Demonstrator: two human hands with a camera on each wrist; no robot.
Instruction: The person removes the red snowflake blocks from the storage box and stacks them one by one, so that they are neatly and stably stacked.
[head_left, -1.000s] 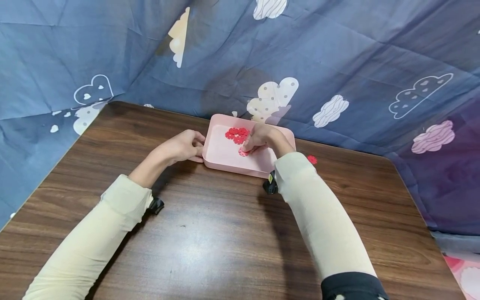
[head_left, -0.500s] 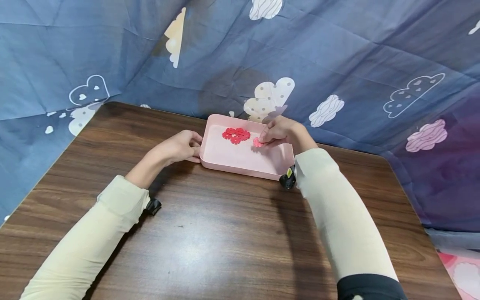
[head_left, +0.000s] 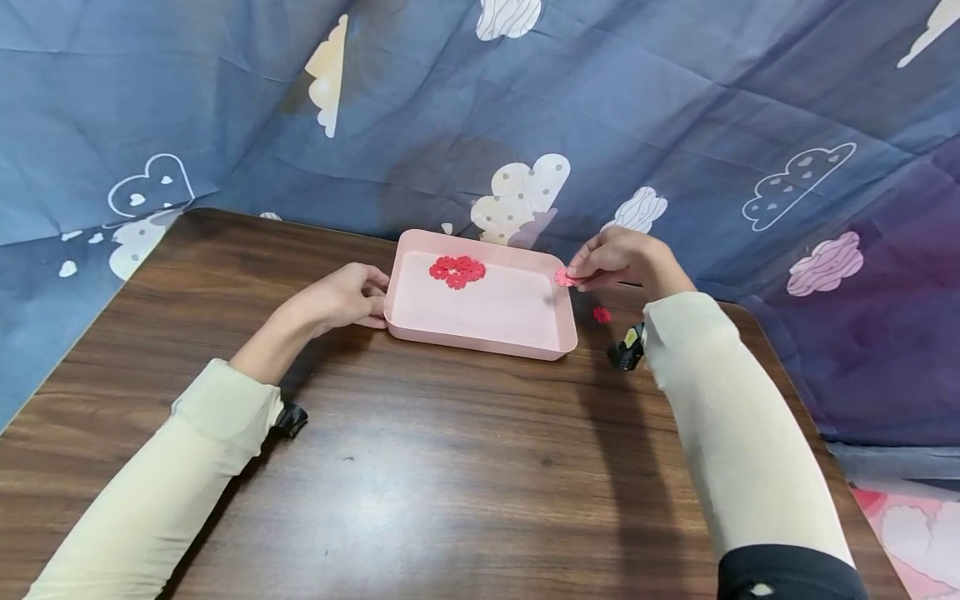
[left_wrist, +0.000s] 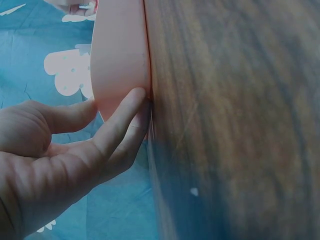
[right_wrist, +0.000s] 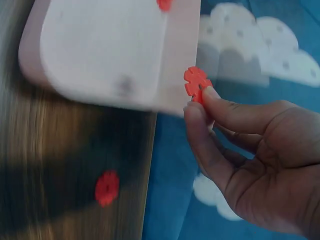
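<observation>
Between thumb and index finger, my right hand [head_left: 618,257] pinches a red notched plastic disc [right_wrist: 197,81], shaped like a flower or snowflake. It is above the right end of a shallow pink tray [head_left: 491,329]. My left hand [head_left: 341,297] is at the tray's left end, its fingertips against the outer wall in the left wrist view, with the thumb tip at the rim. Toward the back left inside the tray lies a cluster of several red discs [head_left: 456,272]. One more red disc [right_wrist: 107,188] lies on the table, right of the tray.
The tray stands near the back edge of a brown wood-grain table [head_left: 450,467]. Behind it hangs a blue curtain [head_left: 420,108] printed with clouds. A black wrist camera [head_left: 627,348] sits under the right cuff, another [head_left: 289,420] under the left.
My right hand has moved rightward from the middle of the tray to its right end, carrying the pinched disc. The left hand has stayed at the tray's left end.
</observation>
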